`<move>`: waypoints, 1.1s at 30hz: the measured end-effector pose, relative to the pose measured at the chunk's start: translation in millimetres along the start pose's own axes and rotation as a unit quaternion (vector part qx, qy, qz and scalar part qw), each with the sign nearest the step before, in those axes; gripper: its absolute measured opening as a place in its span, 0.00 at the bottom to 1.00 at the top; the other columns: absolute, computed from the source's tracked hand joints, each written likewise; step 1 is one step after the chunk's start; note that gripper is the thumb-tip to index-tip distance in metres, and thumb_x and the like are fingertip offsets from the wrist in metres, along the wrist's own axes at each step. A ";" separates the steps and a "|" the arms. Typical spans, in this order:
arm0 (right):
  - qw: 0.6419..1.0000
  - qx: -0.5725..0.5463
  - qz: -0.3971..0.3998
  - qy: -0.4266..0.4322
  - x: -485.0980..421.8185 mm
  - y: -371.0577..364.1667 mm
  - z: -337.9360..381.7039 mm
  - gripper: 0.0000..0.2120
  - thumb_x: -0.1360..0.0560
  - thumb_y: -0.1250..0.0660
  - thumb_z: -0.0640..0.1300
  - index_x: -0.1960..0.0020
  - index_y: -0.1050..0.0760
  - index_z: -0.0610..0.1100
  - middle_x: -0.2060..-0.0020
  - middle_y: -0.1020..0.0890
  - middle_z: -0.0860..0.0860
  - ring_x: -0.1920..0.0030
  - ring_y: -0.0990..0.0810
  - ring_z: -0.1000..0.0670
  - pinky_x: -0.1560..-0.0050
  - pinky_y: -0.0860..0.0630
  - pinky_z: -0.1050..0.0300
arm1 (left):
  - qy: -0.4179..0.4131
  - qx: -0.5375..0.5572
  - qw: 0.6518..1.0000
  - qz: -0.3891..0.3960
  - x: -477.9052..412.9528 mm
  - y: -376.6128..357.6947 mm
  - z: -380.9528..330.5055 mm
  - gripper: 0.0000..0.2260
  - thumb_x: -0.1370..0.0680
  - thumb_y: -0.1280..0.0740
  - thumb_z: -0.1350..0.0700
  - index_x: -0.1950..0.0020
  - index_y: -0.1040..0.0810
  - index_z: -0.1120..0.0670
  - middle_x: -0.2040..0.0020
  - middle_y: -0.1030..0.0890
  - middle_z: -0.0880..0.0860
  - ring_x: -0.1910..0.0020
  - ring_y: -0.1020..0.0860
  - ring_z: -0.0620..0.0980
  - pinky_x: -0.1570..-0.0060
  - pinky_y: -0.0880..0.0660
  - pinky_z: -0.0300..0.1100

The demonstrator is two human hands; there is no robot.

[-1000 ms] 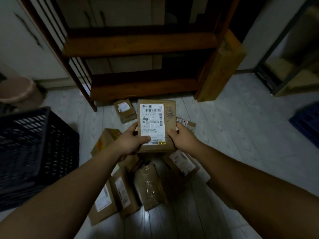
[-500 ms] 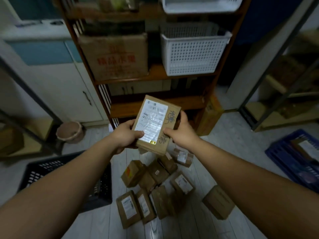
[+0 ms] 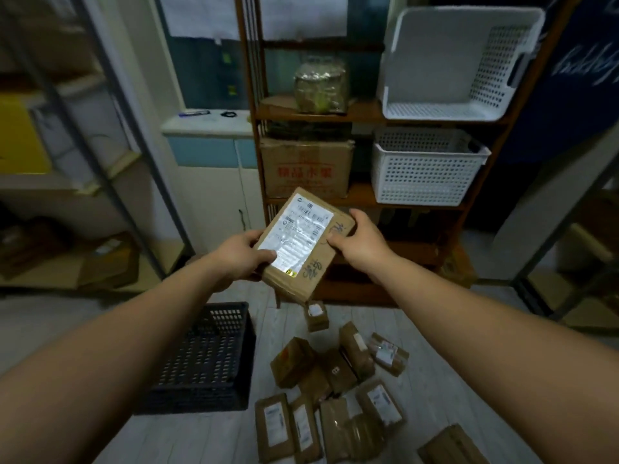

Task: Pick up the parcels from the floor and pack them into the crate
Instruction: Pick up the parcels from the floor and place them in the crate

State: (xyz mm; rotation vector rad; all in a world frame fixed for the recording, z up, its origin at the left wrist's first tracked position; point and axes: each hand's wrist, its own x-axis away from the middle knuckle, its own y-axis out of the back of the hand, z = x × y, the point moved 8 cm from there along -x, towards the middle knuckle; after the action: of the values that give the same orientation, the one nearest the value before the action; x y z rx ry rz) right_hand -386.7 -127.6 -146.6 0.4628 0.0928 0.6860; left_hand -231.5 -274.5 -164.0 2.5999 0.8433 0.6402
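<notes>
I hold a flat brown cardboard parcel with a white shipping label up at chest height, tilted to the right. My left hand grips its lower left edge with the thumb on the label. My right hand grips its upper right edge. Below, a black perforated plastic crate stands on the floor to the left. Several brown parcels lie scattered on the pale floorboards to the right of the crate.
A wooden shelf unit stands straight ahead with two white baskets, a cardboard box and a glass jar. Metal racks flank both sides. A white and blue cabinet stands behind left.
The parcel has risen from just above the floor pile to chest height and tilted right. My view has lifted, so the upper shelves show and the crate sits lower in view.
</notes>
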 end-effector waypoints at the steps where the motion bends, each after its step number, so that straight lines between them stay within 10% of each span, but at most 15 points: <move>1: 1.000 0.000 0.006 0.013 1.2 -13.4 15.2 0.37 0.26 0.30 0.44 0.24 0.47 0.46 0.32 0.29 0.48 0.33 0.29 0.46 0.38 0.30 0.52 | -0.006 0.008 1.000 -0.016 4.1 16.8 4.1 0.22 0.24 0.34 0.60 0.30 0.32 0.50 0.51 0.19 0.51 0.56 0.19 0.51 0.58 0.21 0.45; 5: 0.998 0.001 0.021 0.052 5.5 -87.7 71.5 0.42 0.27 0.29 0.44 0.22 0.52 0.48 0.28 0.36 0.47 0.30 0.33 0.46 0.38 0.31 0.54 | -0.018 0.010 0.994 -0.109 21.7 100.0 32.2 0.20 0.22 0.35 0.61 0.31 0.32 0.54 0.47 0.23 0.51 0.61 0.22 0.45 0.71 0.23 0.34; 10: 0.991 0.009 0.110 0.082 19.2 -228.9 121.2 0.44 0.29 0.27 0.39 0.24 0.51 0.50 0.36 0.26 0.48 0.36 0.26 0.48 0.39 0.28 0.54 | 0.007 0.013 0.986 -0.164 32.2 209.3 104.5 0.20 0.23 0.35 0.59 0.31 0.31 0.54 0.40 0.22 0.54 0.46 0.21 0.56 0.48 0.22 0.50; 19: 0.975 0.107 0.174 0.088 7.3 -378.7 155.4 0.47 0.28 0.28 0.46 0.22 0.57 0.52 0.25 0.42 0.50 0.29 0.36 0.48 0.30 0.39 0.58 | 0.034 0.010 0.995 -0.094 9.0 318.4 185.0 0.27 0.25 0.33 0.60 0.29 0.36 0.47 0.43 0.22 0.54 0.49 0.20 0.59 0.49 0.21 0.60; 33: 0.964 0.128 0.225 0.067 -130.0 -489.2 118.4 0.38 0.28 0.29 0.46 0.24 0.46 0.51 0.30 0.41 0.46 0.30 0.35 0.47 0.38 0.43 0.67 | 0.081 -0.017 0.996 -0.045 -154.0 371.1 259.6 0.32 0.24 0.33 0.61 0.24 0.43 0.48 0.35 0.26 0.55 0.42 0.23 0.57 0.46 0.22 0.53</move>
State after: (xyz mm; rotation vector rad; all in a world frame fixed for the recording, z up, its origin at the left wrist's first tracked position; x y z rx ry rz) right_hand -171.6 -585.8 -265.1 0.6949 0.2100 1.1621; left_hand -37.7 -699.1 -268.8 2.4890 0.9848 0.8407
